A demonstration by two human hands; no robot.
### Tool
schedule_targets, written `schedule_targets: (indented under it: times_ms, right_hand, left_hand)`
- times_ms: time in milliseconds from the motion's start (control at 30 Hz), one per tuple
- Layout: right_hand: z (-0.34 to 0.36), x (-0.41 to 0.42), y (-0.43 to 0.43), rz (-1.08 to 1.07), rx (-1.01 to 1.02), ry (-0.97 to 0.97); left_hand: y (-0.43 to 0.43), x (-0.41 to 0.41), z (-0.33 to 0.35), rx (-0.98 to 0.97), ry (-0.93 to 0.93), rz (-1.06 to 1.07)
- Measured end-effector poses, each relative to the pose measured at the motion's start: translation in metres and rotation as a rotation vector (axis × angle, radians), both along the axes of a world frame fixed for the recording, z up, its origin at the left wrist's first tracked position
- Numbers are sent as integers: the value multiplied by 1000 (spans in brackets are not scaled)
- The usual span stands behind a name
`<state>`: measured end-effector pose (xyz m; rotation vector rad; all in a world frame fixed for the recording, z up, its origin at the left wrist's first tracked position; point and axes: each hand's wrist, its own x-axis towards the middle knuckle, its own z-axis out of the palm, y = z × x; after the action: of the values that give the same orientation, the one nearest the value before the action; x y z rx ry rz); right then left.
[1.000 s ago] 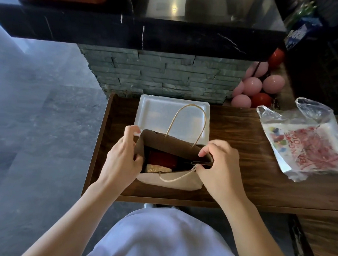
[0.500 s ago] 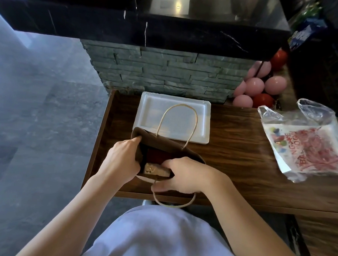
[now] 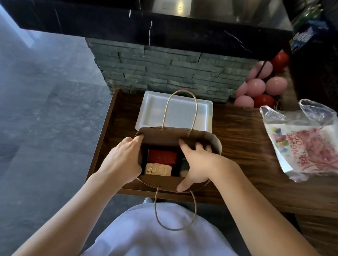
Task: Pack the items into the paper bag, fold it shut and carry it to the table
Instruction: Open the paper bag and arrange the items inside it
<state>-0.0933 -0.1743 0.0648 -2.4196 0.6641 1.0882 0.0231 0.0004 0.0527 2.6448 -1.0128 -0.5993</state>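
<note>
Foam tray (image 3: 184,109) lies just behind the paper bag (image 3: 164,137); plastic bag (image 3: 307,144) lies right. Left hand (image 3: 123,160) and right hand (image 3: 197,163) grip the bag's rim, spreading it open over a red box (image 3: 162,157).

Two bare forearms and a pale garment, seen from the wearer's own head.

The left hand (image 3: 123,162) and right hand (image 3: 198,165) are bare, with no rings, watch or bracelet visible, and the fingers (image 3: 183,145) show short, unpainted nails. Both forearms are uncovered to the frame's edge; no sleeves show. Below them, a loose, plain, pale lavender-white cloth garment (image 3: 160,240) covers the torso, smooth and unmarked.
</note>
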Motion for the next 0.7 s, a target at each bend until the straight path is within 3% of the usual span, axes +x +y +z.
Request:
schedule_targets:
  times_ms: [133,267,400,700]
  right_hand:
    - [6,6,-1,56,65,16]
    - [12,16,-3,93,225,6]
    - [3,36,9,115,163,1]
    - [-55,68,46,402,44,40]
  left_hand:
    - [6,1,2,31,8,-18]
    - [4,1,-1,39,138,1]
    - [1,4,-2,-15,132,38]
    - [6,0,-6,-17,162,37]
